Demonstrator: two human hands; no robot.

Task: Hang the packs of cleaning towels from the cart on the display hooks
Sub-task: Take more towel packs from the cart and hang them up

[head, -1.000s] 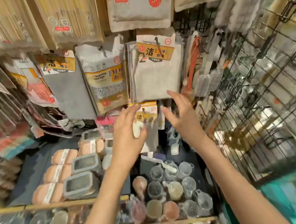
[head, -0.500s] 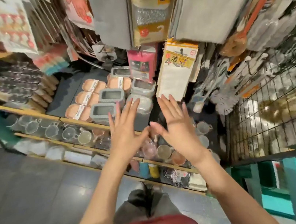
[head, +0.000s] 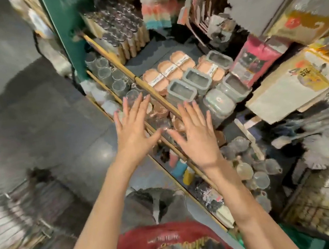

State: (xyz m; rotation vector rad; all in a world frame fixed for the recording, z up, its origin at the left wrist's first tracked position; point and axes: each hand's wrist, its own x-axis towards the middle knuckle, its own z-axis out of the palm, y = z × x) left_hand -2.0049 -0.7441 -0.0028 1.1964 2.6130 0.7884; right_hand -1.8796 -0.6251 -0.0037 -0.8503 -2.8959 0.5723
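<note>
Grey boxes point(head: 182, 89), four counted, sit beside four peach boxes point(head: 169, 71) on the shelf point(head: 155, 96). We hold our left hand point(head: 133, 129) and right hand point(head: 196, 134) flat, fingers spread, holding nothing. One towel pack point(head: 294, 87) hangs at right; wire cart point(head: 18, 210) blurred lower left.

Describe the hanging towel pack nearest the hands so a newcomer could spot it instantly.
Start at the shelf of grey lidded tubs in the middle of the display. Just right of them, below a pink pack, hangs the towel pack: a flat pale cloth in a clear sleeve. Its yellow header card marks it out.
</note>
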